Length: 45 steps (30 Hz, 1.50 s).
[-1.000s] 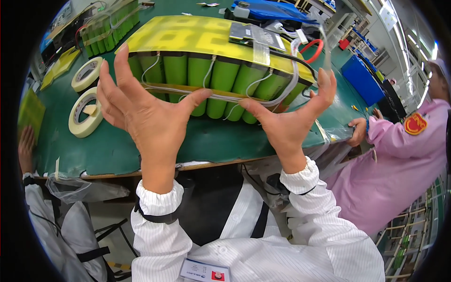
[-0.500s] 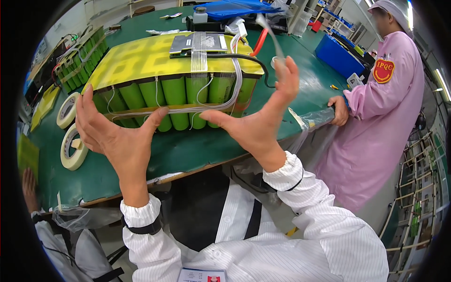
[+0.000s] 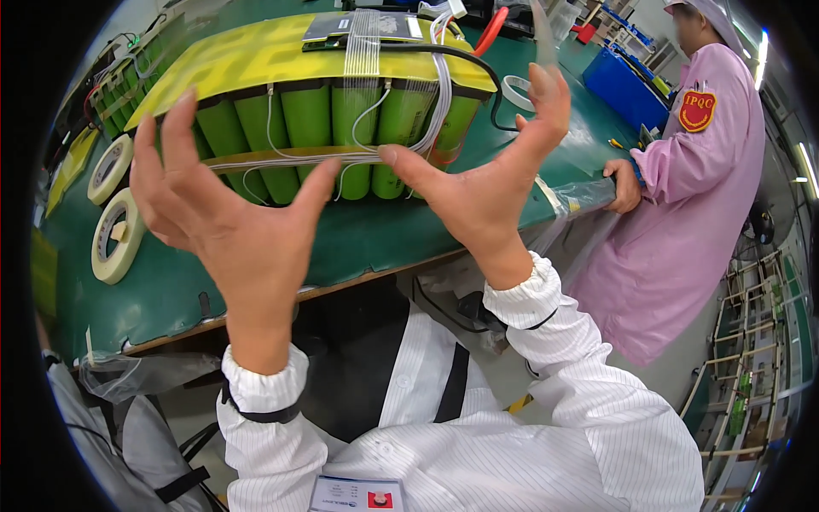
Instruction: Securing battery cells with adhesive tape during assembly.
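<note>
A battery pack (image 3: 309,119) of green cylindrical cells stands under a yellow sheet, with a flat circuit board (image 3: 401,27) taped on top. White wires (image 3: 444,94) run down its front and along a tan strip. My left hand (image 3: 230,213) is spread at the front left, its thumb tip by the wires and its fingers at the pack's left end. My right hand (image 3: 486,188) has its thumb tip at the wires. From its raised fingertips a blurred translucent strip (image 3: 543,34), apparently clear tape, sticks up; how it is gripped is partly hidden.
Two tape rolls (image 3: 119,235) lie left of the pack on the green table (image 3: 384,239). Another battery pack (image 3: 128,81) stands behind them. A blue bin (image 3: 627,90) sits at the far right. A person in pink (image 3: 682,188) stands right, hand at the table edge.
The view has shifted, so the pack sits higher in the picture. Both hands' thumbs have come closer together along the wires, and the translucent strip still sticks up from my right fingertips.
</note>
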### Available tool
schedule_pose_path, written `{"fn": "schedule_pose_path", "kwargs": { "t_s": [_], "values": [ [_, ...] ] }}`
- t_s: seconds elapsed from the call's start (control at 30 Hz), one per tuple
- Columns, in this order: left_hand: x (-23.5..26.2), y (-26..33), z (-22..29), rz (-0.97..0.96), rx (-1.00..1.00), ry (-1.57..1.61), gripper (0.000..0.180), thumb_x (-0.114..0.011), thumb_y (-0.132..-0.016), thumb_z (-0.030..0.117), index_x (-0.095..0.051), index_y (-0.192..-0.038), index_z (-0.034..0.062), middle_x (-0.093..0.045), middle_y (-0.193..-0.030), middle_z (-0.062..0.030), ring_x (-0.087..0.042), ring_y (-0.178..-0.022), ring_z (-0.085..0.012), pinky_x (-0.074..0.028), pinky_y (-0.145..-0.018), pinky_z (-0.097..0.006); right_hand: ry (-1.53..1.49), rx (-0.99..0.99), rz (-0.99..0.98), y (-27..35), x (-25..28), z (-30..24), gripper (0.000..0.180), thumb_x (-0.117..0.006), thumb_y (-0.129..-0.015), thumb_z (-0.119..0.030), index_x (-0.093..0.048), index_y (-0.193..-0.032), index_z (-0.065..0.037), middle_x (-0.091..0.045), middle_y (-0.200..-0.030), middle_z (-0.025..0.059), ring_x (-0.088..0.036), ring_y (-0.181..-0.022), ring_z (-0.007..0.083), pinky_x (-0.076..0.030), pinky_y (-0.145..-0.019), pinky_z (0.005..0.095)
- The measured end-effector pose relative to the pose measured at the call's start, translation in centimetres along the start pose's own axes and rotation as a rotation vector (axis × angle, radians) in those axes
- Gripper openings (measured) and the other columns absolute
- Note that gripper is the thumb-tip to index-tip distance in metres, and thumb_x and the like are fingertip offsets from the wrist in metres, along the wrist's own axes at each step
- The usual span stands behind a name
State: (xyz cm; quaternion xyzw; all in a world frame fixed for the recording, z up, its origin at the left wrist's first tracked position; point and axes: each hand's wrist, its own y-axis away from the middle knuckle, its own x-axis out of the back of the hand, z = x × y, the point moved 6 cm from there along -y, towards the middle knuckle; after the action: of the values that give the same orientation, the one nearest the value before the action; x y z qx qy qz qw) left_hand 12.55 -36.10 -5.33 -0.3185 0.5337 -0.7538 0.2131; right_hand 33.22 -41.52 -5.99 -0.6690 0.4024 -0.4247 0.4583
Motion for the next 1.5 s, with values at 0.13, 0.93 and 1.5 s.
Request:
{"fn": "schedule_pose_path", "kwargs": {
  "t_s": [0.13,0.93,1.5],
  "values": [
    [0.7,1.2,1.4,-0.033,0.009,0.022,0.097,-0.093,-0.064,0.033,-0.038,-0.141,0.01,-0.033,-0.147,-0.0164,-0.023,-0.14,-0.0345,-0.02,-0.113,-0.047,0.088,0.004,0.008,0.2,1.0,0.4,0.122,-0.097,-0.054,-0.035,-0.023,-0.145,-0.002,-0.028,-0.144,0.0128,-0.032,-0.131,0.0283,-0.032,-0.102,0.0449],
    [5.0,3.0,0.2,-0.178,0.018,0.13,0.044,-0.077,-0.08,-0.001,-0.055,-0.118,0.0014,-0.05,-0.121,-0.0124,-0.045,-0.126,-0.0309,-0.041,-0.101,-0.039,-0.621,-0.463,-0.163,3.8,8.5,1.6,0.009,-0.072,-0.081,0.004,-0.066,-0.089,0.004,-0.066,-0.08,0.0092,-0.061,-0.073,0.0176,-0.049,-0.066,0.0292],
    [-0.8,-1.3,4.1,-0.135,-0.055,0.173,0.088,-0.092,-0.067,0.034,-0.044,-0.135,0.0063,-0.032,-0.145,-0.0181,-0.027,-0.139,-0.0336,-0.02,-0.113,-0.047,-0.593,-0.522,-0.267,1.0,2.6,1.8,0.016,-0.072,-0.087,-0.012,-0.068,-0.081,0.003,-0.061,-0.064,0.001,-0.05,-0.056,0.0047,-0.039,-0.051,0.0224]
  ]
}}
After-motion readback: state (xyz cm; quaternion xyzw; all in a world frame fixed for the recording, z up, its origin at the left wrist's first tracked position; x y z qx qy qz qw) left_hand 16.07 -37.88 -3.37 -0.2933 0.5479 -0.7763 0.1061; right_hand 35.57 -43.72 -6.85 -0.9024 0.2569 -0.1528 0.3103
